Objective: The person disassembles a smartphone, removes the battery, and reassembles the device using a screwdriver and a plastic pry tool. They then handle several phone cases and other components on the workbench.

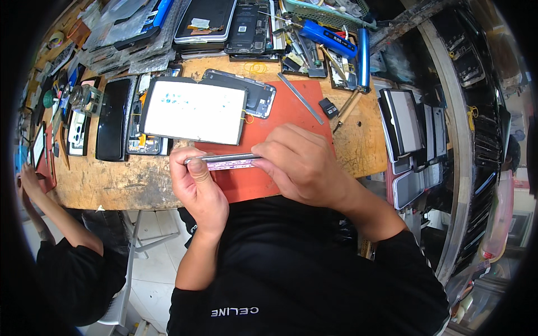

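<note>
A thin smartphone (230,159), seen edge-on with a pinkish patterned face below its metal rim, is held level between both hands above a red work mat (246,187). My left hand (197,187) grips its left end, the thumb on the near side. My right hand (300,162) closes on the right end with thumb and fingers, hiding that corner. Just beyond the phone lies a white sheet-like pad (193,112), marked with small blue spots. It partly covers a dark phone housing (255,95).
A metal ruler-like strip (300,98) and a small black block (329,107) lie right. Behind are stacked phone parts (249,28) and a blue tool (328,38). A black phone (114,119) and glass jar (85,101) stand left. A co-worker's arm (61,215) shows far left.
</note>
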`<state>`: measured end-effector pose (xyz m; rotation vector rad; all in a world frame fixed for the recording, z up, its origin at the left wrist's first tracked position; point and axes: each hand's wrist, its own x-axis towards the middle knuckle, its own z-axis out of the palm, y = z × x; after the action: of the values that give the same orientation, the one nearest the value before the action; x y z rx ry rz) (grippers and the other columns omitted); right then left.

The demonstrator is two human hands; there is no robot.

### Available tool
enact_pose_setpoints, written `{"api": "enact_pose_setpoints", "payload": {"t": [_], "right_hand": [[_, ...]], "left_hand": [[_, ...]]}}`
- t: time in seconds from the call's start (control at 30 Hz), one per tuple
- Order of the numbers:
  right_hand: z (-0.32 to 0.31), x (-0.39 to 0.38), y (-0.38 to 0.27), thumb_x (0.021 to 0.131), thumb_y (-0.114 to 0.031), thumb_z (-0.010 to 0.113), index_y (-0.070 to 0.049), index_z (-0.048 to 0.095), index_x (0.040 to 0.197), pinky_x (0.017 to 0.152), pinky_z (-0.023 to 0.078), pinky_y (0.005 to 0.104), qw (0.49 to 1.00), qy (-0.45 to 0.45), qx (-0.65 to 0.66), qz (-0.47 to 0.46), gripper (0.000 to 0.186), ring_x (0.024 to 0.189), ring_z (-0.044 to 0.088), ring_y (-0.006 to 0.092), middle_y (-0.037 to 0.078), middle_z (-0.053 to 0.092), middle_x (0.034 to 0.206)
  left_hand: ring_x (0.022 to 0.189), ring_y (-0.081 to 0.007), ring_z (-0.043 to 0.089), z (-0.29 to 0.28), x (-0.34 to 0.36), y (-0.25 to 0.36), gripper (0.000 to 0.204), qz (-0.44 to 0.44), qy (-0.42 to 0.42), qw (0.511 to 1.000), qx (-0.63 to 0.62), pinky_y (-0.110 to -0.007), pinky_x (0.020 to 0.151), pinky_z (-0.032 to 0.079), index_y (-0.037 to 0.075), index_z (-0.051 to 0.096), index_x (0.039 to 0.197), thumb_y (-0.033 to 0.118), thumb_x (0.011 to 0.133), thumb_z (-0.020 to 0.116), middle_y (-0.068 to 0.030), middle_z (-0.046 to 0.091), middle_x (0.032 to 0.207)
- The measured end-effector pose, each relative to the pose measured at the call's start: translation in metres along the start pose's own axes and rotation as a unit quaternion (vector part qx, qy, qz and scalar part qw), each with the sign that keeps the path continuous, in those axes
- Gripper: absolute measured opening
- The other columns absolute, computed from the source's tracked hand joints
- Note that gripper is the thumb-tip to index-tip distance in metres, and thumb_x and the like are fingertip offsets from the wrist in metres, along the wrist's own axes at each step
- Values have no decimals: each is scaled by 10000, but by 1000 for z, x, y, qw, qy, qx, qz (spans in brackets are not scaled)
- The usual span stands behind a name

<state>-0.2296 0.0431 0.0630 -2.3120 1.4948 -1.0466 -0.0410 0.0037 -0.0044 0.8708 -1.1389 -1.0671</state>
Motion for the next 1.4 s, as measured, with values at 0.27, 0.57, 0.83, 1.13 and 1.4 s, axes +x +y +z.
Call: {"api": "enact_pose_setpoints", "payload": {"t": [0.27,0.57,0.83,1.13,1.4], "right_hand": [[5,0,3,823,-5,795,-9,688,970,626,469,417,998,31,60,12,182,713,589,299,110,578,815],[4,-10,3,834,-7,821,7,713,982,616,496,373,994,64,88,19,184,720,643,268,113,650,854],[-2,-24,18,835,9,796,6,664,942,581,471,392,989,49,133,30,170,680,626,291,116,611,841],[-2,-18,17,823,50,778,27,646,901,577,454,401,991,72,108,-20,155,669,593,314,145,556,798],[-10,-20,15,874,92,740,40,713,1008,710,504,328,950,47,296,84,146,838,657,215,105,664,939]], "left_hand": [[850,-134,541,-1,-1,11,242,10,-4,999,50,-315,767,477,13,577,1024,240,1106,600,-53,546,962],[846,-243,585,-15,7,35,53,99,-149,939,292,-352,732,459,31,714,947,67,931,750,-88,622,898],[831,-253,569,-8,7,29,20,148,-137,928,312,-366,745,444,37,702,936,35,925,718,-92,585,860],[817,-245,598,13,17,56,83,286,-274,777,489,-407,823,403,106,715,958,124,885,750,-24,651,879],[745,-221,561,10,23,53,107,238,-254,853,390,-373,787,361,95,742,963,57,867,770,-24,656,803]]}}
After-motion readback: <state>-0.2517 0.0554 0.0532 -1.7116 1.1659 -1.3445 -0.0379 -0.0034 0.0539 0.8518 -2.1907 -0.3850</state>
